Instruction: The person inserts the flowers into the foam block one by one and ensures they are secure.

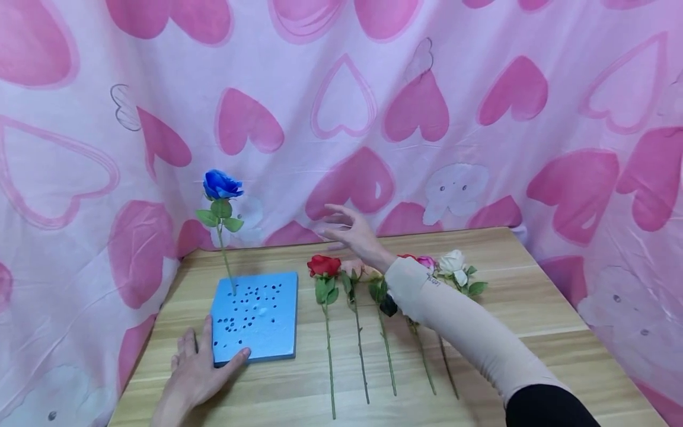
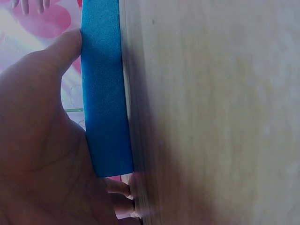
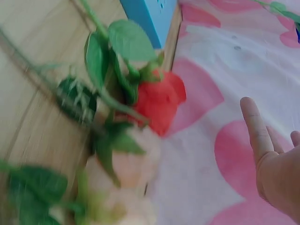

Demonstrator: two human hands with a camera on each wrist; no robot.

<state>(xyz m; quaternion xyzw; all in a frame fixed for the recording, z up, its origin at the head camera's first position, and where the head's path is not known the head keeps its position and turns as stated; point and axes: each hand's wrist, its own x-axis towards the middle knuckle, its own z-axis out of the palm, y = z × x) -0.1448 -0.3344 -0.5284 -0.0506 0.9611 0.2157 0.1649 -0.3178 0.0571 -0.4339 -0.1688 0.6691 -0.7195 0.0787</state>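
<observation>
A blue foam block (image 1: 285, 338) with many small holes in its top lies flat on the table. One blue rose (image 1: 222, 185) stands in it near the far left edge, its stem leaning slightly. My left hand (image 1: 194, 370) rests at the block's near left corner, straight fingers along the left side and thumb (image 2: 70, 47) against the front edge. Holding nothing, my right hand (image 1: 354, 234) is raised above the rose heads with its fingers spread. Under it lie a red rose (image 1: 324, 266) and a pale pink rose (image 3: 133, 159).
Several more roses lie to the right, among them a white rose (image 1: 452, 265), partly hidden by my right forearm. Their stems point toward me across the wooden table (image 1: 539, 338). A pink heart-print cloth (image 1: 341, 89) hangs behind and at both sides.
</observation>
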